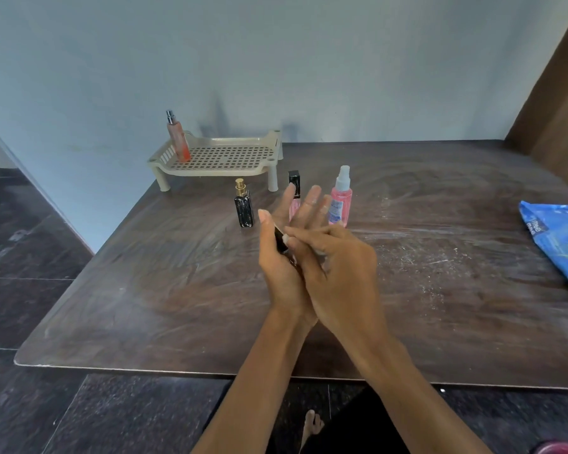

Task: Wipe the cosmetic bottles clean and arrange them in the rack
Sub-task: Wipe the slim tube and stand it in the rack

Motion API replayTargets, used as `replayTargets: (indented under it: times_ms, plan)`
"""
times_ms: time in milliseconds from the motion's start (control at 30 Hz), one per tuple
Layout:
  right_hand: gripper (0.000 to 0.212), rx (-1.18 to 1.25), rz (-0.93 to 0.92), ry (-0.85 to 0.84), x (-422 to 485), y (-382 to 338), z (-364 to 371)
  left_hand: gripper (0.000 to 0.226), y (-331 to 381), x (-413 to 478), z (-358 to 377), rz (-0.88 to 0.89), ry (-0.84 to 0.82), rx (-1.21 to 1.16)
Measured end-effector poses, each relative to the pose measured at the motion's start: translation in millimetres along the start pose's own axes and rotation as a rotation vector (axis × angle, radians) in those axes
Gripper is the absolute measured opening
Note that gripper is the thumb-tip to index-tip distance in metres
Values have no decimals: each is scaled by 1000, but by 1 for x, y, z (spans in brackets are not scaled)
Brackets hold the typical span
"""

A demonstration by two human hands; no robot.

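Observation:
My left hand [284, 253] holds a small black bottle [280, 240] in its palm, fingers stretched out. My right hand [338, 273] presses a white wipe [286, 238] against that bottle; most of the wipe is hidden under the fingers. A beige perforated rack [220, 157] stands at the back of the table with one orange-pink spray bottle [178, 138] upright in its left corner. On the table in front of the rack stand a black bottle with a gold cap [243, 206], a pink tube with a black cap [294, 191] and a pink spray bottle with a clear cap [340, 199].
The dark wooden table [177, 290] is streaked with dust. A blue wipes packet [561, 239] lies at the right edge. A wooden panel [558, 103] rises at the back right. The wall is close behind the rack. Dark tiled floor lies left and below.

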State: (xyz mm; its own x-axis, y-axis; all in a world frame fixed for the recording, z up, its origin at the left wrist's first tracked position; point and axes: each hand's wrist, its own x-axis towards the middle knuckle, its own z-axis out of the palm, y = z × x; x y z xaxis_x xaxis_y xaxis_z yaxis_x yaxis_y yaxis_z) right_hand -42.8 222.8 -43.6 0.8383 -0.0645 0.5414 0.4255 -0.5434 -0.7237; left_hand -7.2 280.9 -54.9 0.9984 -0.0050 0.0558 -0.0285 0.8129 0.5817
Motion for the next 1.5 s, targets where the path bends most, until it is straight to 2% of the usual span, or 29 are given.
replayTargets:
  times_ms: [100, 200, 333, 467, 600, 733, 900, 1033, 1133, 1233, 1367, 1500]
  plan:
    - [24, -2, 26, -3, -17, 8, -7, 65, 7, 3, 3, 80, 35, -3]
    - [25, 18, 58, 39, -30, 13, -9, 47, 4, 4, 4, 113, 69, 3]
    - [25, -12, 52, 111, -31, 11, -4, 46, 0, 4, 8, 171, 213, 100]
    - [28, -50, 25, 164, -30, 11, -3, 43, -6, 4, 6, 119, 346, 224]
    - [26, -57, -6, 182, -28, 8, -7, 53, -3, -3, 5, -43, 165, 59]
    - [25, -53, -23, 178, -16, 2, -7, 50, -2, -9, 6, -78, 41, -31]
    - [21, -1, -52, 97, -4, -8, -3, 55, 3, -13, 17, -51, 34, -67]
    - [21, -45, -37, 115, -15, 4, -9, 56, 15, -3, 20, 39, 167, -117]
    - [21, 14, 34, 181, -29, 8, -17, 62, 21, 2, 16, 28, 239, -279]
    - [20, 258, 239, 238, -37, 4, -18, 54, 18, 1, 11, 13, 274, -445]
    - [19, 458, 455, 330, -43, 0, -10, 54, 12, 2, 13, 70, 338, -446]
    - [16, 540, 519, 358, -48, -4, -8, 54, 14, 8, 17, 81, 342, -459]
